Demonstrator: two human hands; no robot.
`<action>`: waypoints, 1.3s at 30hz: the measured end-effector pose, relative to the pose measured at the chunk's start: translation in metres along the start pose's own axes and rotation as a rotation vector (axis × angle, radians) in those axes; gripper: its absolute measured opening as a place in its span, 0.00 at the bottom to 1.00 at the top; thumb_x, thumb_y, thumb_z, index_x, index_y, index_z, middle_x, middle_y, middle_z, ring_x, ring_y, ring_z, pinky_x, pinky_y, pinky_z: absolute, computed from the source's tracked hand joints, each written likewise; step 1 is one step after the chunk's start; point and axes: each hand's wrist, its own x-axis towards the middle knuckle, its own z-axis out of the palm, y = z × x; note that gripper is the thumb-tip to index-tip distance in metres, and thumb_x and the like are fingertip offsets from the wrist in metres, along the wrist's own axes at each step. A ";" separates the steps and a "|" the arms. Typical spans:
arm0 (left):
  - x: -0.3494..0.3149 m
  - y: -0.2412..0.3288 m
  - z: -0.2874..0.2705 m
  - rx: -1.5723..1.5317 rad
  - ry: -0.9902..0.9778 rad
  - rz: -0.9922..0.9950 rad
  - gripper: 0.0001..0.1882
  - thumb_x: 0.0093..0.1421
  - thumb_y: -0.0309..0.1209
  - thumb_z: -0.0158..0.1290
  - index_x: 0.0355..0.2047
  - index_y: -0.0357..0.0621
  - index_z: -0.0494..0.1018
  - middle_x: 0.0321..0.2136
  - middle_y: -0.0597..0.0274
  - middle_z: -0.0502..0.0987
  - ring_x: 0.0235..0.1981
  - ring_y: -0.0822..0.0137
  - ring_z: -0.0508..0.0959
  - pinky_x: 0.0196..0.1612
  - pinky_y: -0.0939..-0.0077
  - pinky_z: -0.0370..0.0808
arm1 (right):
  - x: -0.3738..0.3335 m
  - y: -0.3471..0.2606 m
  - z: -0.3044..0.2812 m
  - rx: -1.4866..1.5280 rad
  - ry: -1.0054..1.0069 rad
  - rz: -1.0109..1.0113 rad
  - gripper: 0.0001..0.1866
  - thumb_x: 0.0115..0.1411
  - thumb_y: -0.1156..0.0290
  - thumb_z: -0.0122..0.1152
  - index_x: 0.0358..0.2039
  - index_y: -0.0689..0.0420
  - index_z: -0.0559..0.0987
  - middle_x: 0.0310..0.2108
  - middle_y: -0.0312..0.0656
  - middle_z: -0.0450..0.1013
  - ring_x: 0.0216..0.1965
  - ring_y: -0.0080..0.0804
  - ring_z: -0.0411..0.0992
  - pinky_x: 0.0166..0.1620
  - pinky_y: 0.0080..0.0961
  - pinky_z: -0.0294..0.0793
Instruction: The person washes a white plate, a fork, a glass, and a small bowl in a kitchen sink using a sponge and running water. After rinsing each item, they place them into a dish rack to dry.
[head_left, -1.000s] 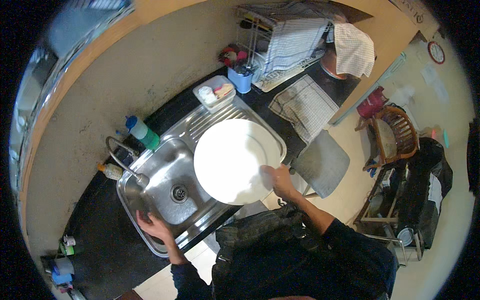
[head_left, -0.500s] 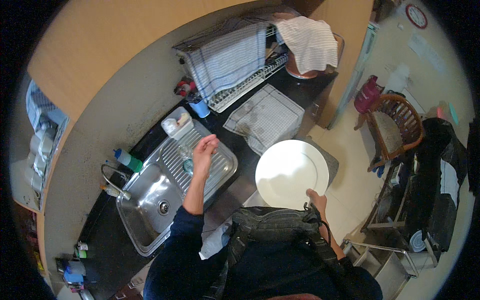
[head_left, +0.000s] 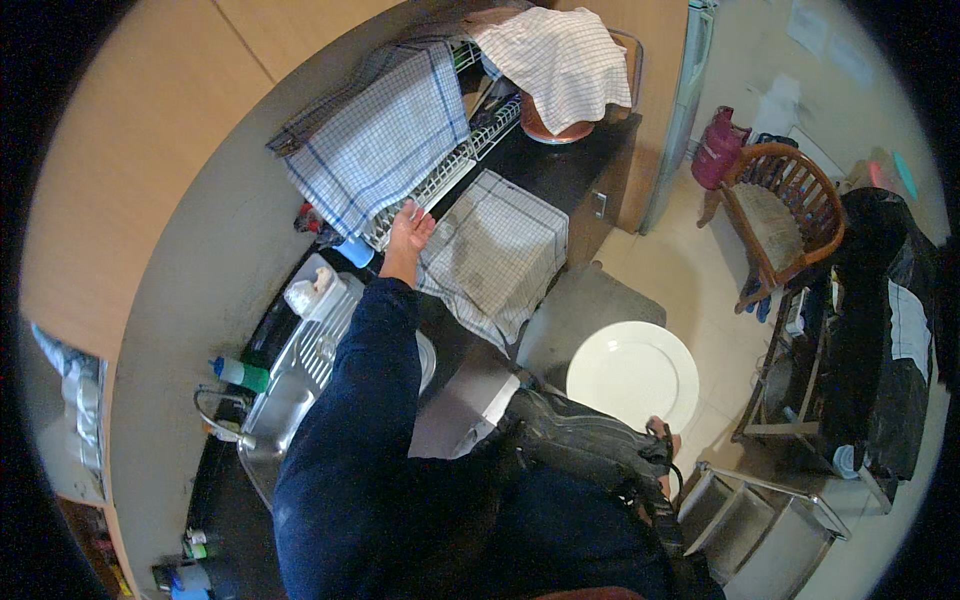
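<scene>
A large cream plate (head_left: 632, 375) is gripped at its lower right rim by my right hand (head_left: 664, 436), whose fingers are partly hidden by a black strap. My left arm reaches forward over the counter. At its end my left hand (head_left: 408, 236) is open and holds nothing, beside the front edge of the white wire dish rack (head_left: 450, 180). A blue-and-white checked cloth (head_left: 385, 140) drapes over that rack. Just right of my left hand, a pale checked cloth (head_left: 500, 245) lies spread on the dark counter; I cannot tell whether the fingers touch it.
Left of my arm are the steel sink (head_left: 280, 415), a tap (head_left: 225, 430), a green bottle (head_left: 240, 374) and a white container (head_left: 315, 285). A cloth-covered brown pot (head_left: 545, 122) stands at the far counter end. At right are a wooden chair (head_left: 785, 215) and a pink gas cylinder (head_left: 719, 150).
My left hand has moved forward from above the sink's drainboard to the rack, its fingers now spread. The plate in my right hand has shifted right and lower. The view has turned.
</scene>
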 end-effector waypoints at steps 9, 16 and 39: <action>0.144 0.026 -0.019 -0.155 0.246 0.036 0.28 0.60 0.45 0.52 0.56 0.46 0.60 0.53 0.60 0.62 0.42 0.62 0.71 0.43 0.61 0.74 | 0.037 0.002 0.021 -0.013 0.167 0.065 0.16 0.46 0.63 0.67 0.21 0.66 0.79 0.21 0.42 0.74 0.19 0.28 0.70 0.22 0.28 0.67; 0.080 0.016 0.000 0.027 0.313 0.249 0.09 0.62 0.38 0.50 0.34 0.48 0.67 0.25 0.67 0.68 0.21 0.69 0.69 0.22 0.71 0.68 | 0.054 -0.031 0.081 0.026 0.155 0.175 0.14 0.48 0.68 0.67 0.24 0.69 0.77 0.22 0.42 0.74 0.21 0.26 0.70 0.25 0.24 0.69; -0.038 0.267 0.255 0.264 -0.673 0.496 0.14 0.63 0.37 0.44 0.41 0.41 0.73 0.43 0.56 0.75 0.47 0.58 0.71 0.54 0.55 0.65 | 0.059 -0.237 0.330 -0.261 -0.299 -0.874 0.13 0.57 0.68 0.59 0.38 0.64 0.78 0.28 0.51 0.77 0.28 0.41 0.76 0.34 0.33 0.73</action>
